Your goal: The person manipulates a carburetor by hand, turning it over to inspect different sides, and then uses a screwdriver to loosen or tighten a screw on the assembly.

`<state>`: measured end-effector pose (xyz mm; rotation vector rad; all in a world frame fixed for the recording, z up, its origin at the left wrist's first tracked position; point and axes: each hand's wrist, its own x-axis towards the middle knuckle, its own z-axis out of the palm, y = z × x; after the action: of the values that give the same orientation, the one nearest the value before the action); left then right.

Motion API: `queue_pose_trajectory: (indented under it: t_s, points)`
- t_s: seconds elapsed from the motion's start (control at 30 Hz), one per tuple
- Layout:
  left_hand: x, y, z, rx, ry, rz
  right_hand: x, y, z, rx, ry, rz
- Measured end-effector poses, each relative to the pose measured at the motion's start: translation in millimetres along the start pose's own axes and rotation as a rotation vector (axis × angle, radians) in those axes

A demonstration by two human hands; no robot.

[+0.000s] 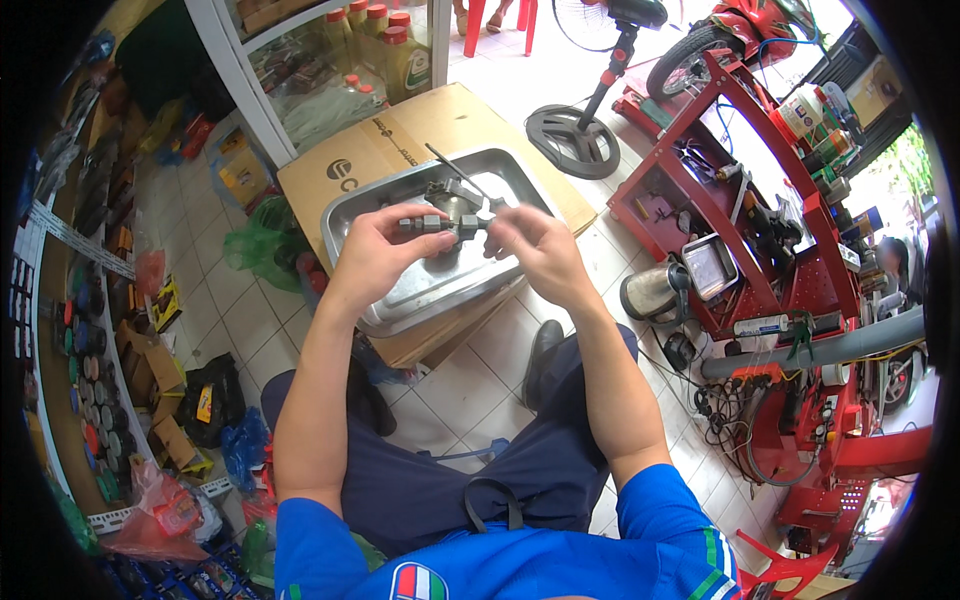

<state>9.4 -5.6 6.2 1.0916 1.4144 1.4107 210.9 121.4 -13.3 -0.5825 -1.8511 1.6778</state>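
My left hand (pixel 385 245) is closed around a dark metal tool with hexagonal sections (pixel 430 225), thumb on its near side. It is held level above a steel tray (pixel 385 322). My right hand (pixel 540 250), smeared by motion at the fingertips, is curled with thumb and fingers at the tool's right end. Below and behind the tool, a roundish metal part (pixel 450 198) shows partly, much of it hidden by the tool. A thin metal rod (pixel 452 168) slants over the tray toward my right fingers; its lower end is hard to make out.
The tray rests on a cardboard box (pixel 310 190) between my knees. A glass cabinet (pixel 330 70) with bottles stands beyond. Right are a metal kettle (pixel 655 293), a red tool rack (pixel 690 180) and a round black stand base (pixel 572 142). Stocked shelves (pixel 90 380) line the left.
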Motion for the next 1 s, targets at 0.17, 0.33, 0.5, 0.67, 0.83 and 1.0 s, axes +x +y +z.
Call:
queue_pose_trajectory:
  t_s: [0.17, 0.33, 0.5, 0.67, 0.83, 1.0]
  points:
    - [0, -1, -5, -0.009, 0.037, -0.009, 3, -5, -6, 0.086, 0.141, 0.045]
    - [2, -4, -1, -0.003, 0.002, 0.004, -1, -8, 9, -0.071, 0.069, -0.115]
    - [1, 0, 0, 0.013, 0.000, -0.012, 3, -1, -7, 0.030, 0.135, 0.073]
    - [1, -2, -2, -0.035, 0.014, -0.006, -2, -12, 10, -0.050, 0.095, -0.096]
    - [2, -3, -1, 0.010, -0.002, 0.012, 4, -7, 0, -0.060, 0.136, 0.084]
    - [1, -4, -3, -0.023, 0.019, -0.008, -3, -14, 17, -0.040, 0.132, -0.142]
